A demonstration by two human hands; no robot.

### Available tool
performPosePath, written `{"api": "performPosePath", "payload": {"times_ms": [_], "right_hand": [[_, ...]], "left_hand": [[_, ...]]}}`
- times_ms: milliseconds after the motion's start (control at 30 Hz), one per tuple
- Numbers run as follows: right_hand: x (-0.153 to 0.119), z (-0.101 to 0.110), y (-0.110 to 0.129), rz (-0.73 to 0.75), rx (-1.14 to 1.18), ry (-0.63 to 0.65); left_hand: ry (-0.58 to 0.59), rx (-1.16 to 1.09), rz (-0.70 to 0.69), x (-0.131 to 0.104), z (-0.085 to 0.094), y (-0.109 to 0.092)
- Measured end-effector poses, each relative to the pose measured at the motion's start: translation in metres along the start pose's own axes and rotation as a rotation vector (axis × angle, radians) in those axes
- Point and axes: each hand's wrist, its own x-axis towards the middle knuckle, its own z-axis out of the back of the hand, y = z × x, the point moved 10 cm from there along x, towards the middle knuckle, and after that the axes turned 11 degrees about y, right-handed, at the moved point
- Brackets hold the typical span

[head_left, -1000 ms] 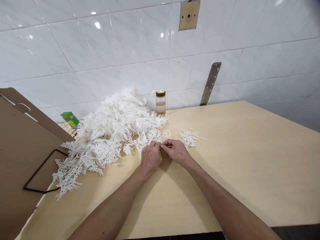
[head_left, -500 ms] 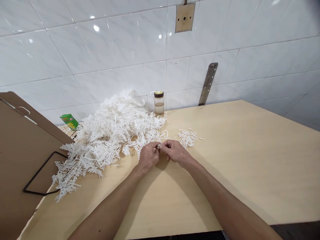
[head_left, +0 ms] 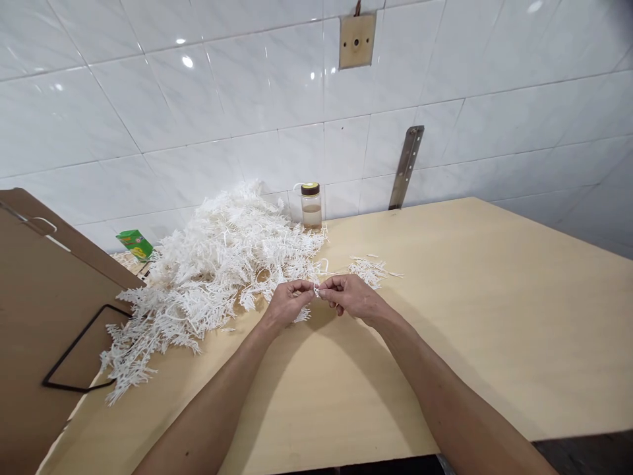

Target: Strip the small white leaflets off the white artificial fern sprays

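Note:
My left hand (head_left: 289, 302) and my right hand (head_left: 349, 295) meet fingertip to fingertip over the table, both pinching a small white plastic sprig (head_left: 316, 289) between them. More white fronds (head_left: 302, 315) show just under my left hand. To the left and behind lies a big heap of white branching plastic foliage (head_left: 222, 251). A small pile of loose white pieces (head_left: 366, 270) rests beyond my right hand.
A jar with a dark lid (head_left: 311, 210) stands by the tiled wall behind the heap. On the left are a green box (head_left: 135, 245), a cardboard box (head_left: 44, 316) and a black wire frame (head_left: 69, 353). A metal bracket (head_left: 407, 168) leans at the wall above the wooden table (head_left: 494, 316).
My left hand has shifted slightly left and its fingers have straightened, so the white sprig and fronds under it show more. The whole view has moved a little.

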Motion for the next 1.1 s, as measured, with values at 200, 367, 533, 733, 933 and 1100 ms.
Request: {"api": "performPosePath", "payload": {"times_ms": [200, 367, 533, 733, 933, 1100], "right_hand": [[0.002, 0.003, -0.005, 0.003, 0.011, -0.088], [0.001, 0.0, -0.003, -0.014, -0.025, -0.086], [-0.002, -0.004, -0.001, -0.059, -0.096, -0.03], [-0.002, -0.003, -0.003, -0.075, -0.162, -0.017], [-0.001, -0.003, -0.005, -0.123, -0.257, -0.061], [-0.002, -0.005, 0.006, -0.074, -0.456, -0.142]], "left_hand": [[0.016, -0.07, 0.024, -0.001, 0.003, -0.002], [0.055, -0.014, 0.038, 0.0, 0.001, -0.002], [0.106, 0.062, 0.025, 0.003, -0.003, 0.002], [0.105, 0.211, 0.001, 0.004, -0.005, 0.004], [0.07, 0.276, 0.019, 0.004, -0.002, 0.004], [0.091, 0.264, 0.051, 0.004, -0.004, 0.004]]}}
